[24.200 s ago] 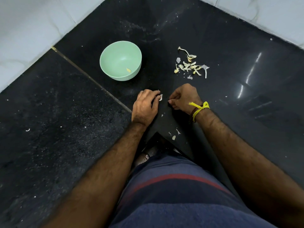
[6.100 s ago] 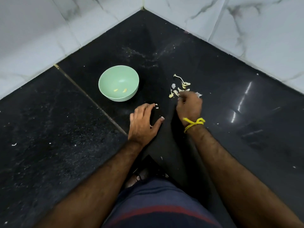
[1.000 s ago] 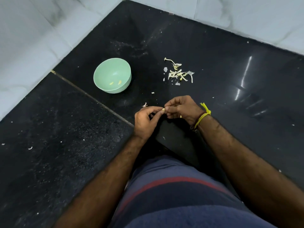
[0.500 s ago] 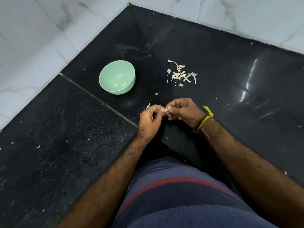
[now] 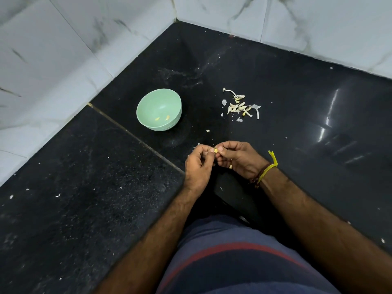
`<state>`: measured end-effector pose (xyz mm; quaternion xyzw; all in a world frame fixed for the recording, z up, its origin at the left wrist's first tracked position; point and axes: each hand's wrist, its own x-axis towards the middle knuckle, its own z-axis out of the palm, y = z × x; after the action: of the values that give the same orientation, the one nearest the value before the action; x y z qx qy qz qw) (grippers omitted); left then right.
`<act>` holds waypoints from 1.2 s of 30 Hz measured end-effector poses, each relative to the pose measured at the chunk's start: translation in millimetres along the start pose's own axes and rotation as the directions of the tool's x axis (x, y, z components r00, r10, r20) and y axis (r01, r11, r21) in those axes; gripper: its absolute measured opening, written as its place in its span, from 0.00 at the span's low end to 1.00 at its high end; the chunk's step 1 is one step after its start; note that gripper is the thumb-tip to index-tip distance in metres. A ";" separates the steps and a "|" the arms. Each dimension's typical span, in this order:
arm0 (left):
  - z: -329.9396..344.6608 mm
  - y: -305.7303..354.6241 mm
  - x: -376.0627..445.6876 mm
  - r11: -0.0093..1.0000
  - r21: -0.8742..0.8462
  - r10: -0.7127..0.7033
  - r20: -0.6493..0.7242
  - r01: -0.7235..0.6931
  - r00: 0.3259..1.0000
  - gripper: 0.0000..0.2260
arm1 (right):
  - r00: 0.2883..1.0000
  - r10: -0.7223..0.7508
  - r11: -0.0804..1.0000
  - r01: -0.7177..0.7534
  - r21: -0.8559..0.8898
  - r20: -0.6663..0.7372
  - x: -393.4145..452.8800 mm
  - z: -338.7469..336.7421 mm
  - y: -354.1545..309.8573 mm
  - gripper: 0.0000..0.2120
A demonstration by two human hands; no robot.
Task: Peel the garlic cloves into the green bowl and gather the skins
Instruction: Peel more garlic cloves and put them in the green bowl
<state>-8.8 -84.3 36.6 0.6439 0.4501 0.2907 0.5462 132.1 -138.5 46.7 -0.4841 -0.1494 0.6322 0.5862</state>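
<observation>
Black polished stone counter [image 5: 84,187], dusty, backed by white marbled tiles [image 5: 53,60] meeting in a corner. Landmark: green bowl [image 5: 148,122], standing upright on the counter well left of centre; two peeled garlic cloves [image 5: 162,118] lie inside on its bottom. Right of the bowl and nearer the person, left hand [image 5: 198,166] with fingers curled, thumb and forefinger pinching a small yellowish garlic clove [image 5: 216,150]. Right hand [image 5: 239,159] meets it fingertip to fingertip, thumb and forefinger pinching the same clove from the other side; remaining fingers curled. Clove held above the counter, near the bowl, not in it. Farther right of the bowl, level with it, a loose heap of skins and unpeeled cloves [image 5: 239,106] on the stone. Yellow thread [image 5: 268,168] tied round the right wrist. Stray flakes scattered about the bowl.
</observation>
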 end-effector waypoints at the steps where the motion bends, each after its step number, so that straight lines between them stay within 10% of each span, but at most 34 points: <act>1: -1.2 -0.7 1.7 0.999 0.045 0.021 -0.025 -0.020 0.999 0.05 | 1.000 -0.001 1.000 0.001 0.003 -0.008 0.8 1.2 -0.1 0.04; 17: -10.7 4.1 10.1 0.992 0.064 0.111 -0.055 -0.107 0.992 0.04 | 0.992 -0.085 0.994 0.077 -0.081 -0.096 4.3 0.5 -3.5 0.05; 36: 2.6 18.7 10.0 0.727 -0.599 -0.334 0.119 0.336 0.935 0.04 | 0.958 -0.205 0.957 0.154 -0.245 -0.198 7.8 22.4 -3.5 0.06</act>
<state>2.6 -76.5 52.8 0.3413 0.4397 0.3162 0.7683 117.8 -122.2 56.8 -0.5996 -0.1977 0.4969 0.5953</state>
